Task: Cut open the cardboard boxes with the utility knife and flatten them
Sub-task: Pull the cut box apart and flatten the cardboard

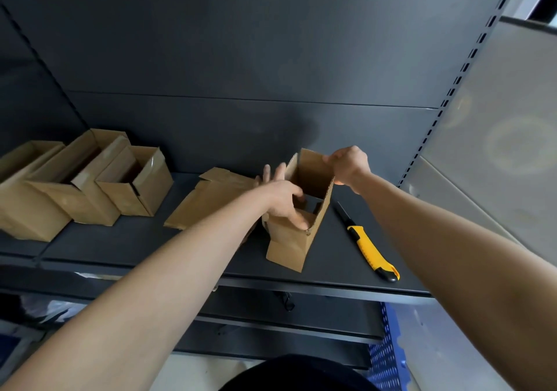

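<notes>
An opened brown cardboard box [297,240] stands on the dark shelf [144,240] in the middle of the view. My left hand [284,199] reaches into its open top, thumb over the near wall and fingers against the left side. My right hand [348,164] pinches the far top flap at the right corner. The yellow and black utility knife [369,247] lies on the shelf just right of the box, blade end pointing away, held by neither hand. A flattened box [208,201] lies left of the box behind my left forearm.
Three open cardboard boxes [90,186] stand in a row at the shelf's left end. A dark back panel [271,74] rises behind the shelf, with a slotted upright [452,89] at the right. A blue perforated crate [388,348] sits below right.
</notes>
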